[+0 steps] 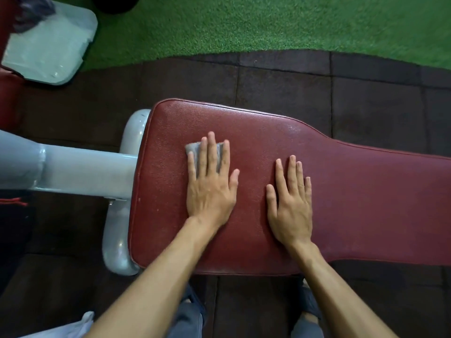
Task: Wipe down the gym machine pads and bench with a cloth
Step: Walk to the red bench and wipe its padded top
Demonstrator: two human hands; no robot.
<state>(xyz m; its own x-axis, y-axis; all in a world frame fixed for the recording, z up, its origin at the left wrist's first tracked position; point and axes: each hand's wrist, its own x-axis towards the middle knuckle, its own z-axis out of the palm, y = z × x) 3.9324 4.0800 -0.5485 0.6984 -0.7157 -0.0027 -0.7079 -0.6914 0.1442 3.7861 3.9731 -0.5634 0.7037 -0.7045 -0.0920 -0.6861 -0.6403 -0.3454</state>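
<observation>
A dark red padded bench (353, 191) runs from the middle of the view out to the right, wide at its left end and narrower toward the right. My left hand (211, 184) lies flat on the wide end and presses a small grey cloth (192, 148) against the pad; the cloth's corner shows past my fingertips. To the right, my right hand (290, 203) rests flat on the bare pad with fingers spread and nothing under it.
The bench's pale grey metal frame (80, 172) sticks out to the left. Dark rubber floor tiles (280, 91) surround the bench, with green turf (244, 23) beyond. A pale grey plate (51, 45) sits at the top left. My legs stand below the bench.
</observation>
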